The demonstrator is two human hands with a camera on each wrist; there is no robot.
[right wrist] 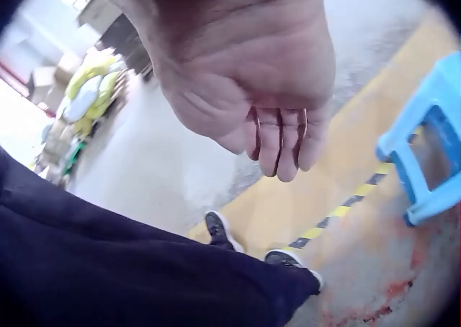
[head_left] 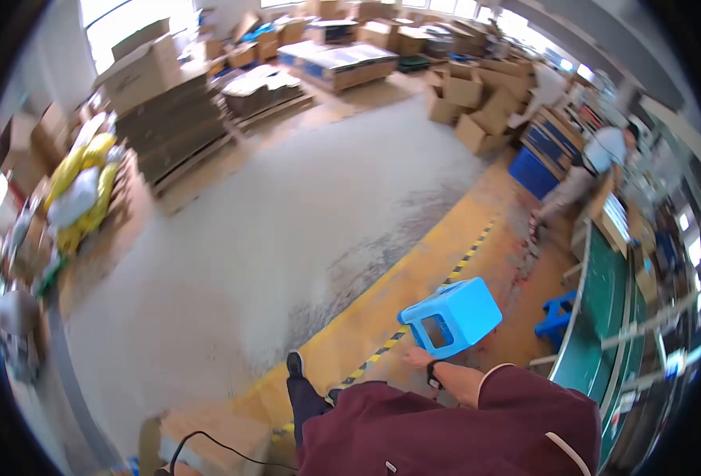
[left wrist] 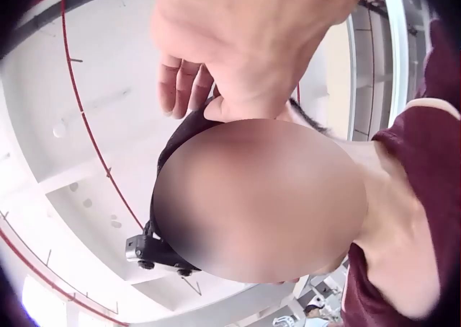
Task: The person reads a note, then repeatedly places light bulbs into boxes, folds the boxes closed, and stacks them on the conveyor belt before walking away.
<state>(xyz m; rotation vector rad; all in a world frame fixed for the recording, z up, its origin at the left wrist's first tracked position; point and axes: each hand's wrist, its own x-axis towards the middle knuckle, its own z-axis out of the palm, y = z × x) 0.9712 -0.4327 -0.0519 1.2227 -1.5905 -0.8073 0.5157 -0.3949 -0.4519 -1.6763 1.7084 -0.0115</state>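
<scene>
My right hand (head_left: 419,357) hangs low beside the blue plastic stool (head_left: 461,313), overlapping its lower edge in the head view. In the right wrist view, that hand's loosely bent fingers (right wrist: 277,147) hold nothing, and the stool (right wrist: 425,139) is apart from them on the right. Raised to the head, my left hand (left wrist: 245,46) shows only in the left wrist view. Its fingers (left wrist: 186,89) hang relaxed, and its thumb lies right at the edge of a black head-worn band (left wrist: 189,136) that carries a small camera. A dark strap circles the right wrist.
Yellow-black floor tape (head_left: 378,353) runs past my feet. To the right are a green workbench (head_left: 604,317), another blue stool (head_left: 555,317) and a person (head_left: 600,155) leaning over the bench. Cardboard boxes (head_left: 477,103), loaded pallets and yellow sacks (head_left: 85,186) line the floor's far and left sides.
</scene>
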